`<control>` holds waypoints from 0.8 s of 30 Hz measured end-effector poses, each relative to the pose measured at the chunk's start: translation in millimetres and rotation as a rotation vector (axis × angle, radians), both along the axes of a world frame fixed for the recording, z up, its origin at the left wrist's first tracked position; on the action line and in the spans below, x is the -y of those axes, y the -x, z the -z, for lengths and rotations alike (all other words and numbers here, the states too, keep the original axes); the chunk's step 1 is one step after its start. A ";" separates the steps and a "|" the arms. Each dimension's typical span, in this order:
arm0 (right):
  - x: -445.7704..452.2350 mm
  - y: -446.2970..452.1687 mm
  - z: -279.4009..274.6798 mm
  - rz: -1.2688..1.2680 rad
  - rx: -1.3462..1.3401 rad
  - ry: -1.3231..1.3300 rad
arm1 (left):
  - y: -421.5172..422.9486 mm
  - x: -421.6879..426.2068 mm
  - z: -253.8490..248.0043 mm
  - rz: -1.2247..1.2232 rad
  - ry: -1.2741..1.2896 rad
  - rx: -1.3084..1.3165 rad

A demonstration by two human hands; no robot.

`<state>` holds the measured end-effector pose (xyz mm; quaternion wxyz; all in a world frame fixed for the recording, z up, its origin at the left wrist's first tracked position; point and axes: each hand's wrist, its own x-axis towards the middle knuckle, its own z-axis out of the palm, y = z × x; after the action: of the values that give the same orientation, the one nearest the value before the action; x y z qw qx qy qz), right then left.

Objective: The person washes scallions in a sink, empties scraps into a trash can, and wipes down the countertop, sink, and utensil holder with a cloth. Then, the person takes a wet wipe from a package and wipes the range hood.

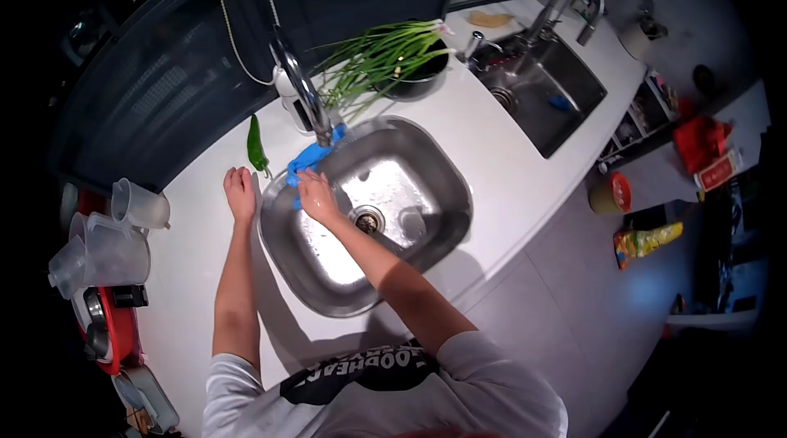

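Note:
My left hand [238,190] rests on the white counter left of the sink, palm down. Its fingers are slightly bent, with nothing seen in them. Just beyond the fingertips lies a long green chili pepper [255,145]. A blue cloth [308,161] hangs over the back left rim of the steel sink [447,167], below the chrome faucet [297,77]. My right hand [316,194] reaches over the sink to the cloth's lower end, fingers closed on it. Part of the cloth is hidden behind that hand. The sink bottom is wet around the drain.
Green onions [377,57] lie across a dark pot [422,81] behind the sink. A second sink [566,69] with its own faucet stands at the right. Clear plastic jugs [119,249] and a red basin [123,331] line the left edge. A window borders the back.

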<state>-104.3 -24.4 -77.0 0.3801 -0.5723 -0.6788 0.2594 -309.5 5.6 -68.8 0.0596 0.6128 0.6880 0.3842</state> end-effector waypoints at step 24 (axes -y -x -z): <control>296.9 -105.5 -66.9 -0.733 0.366 -0.123 | -146.2 224.2 -40.7 0.259 0.105 0.375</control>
<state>1.2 -321.2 -10.1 0.1690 -0.3054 -0.9083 0.2304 -163.3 -218.6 -28.1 0.2670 0.6100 0.5994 0.4442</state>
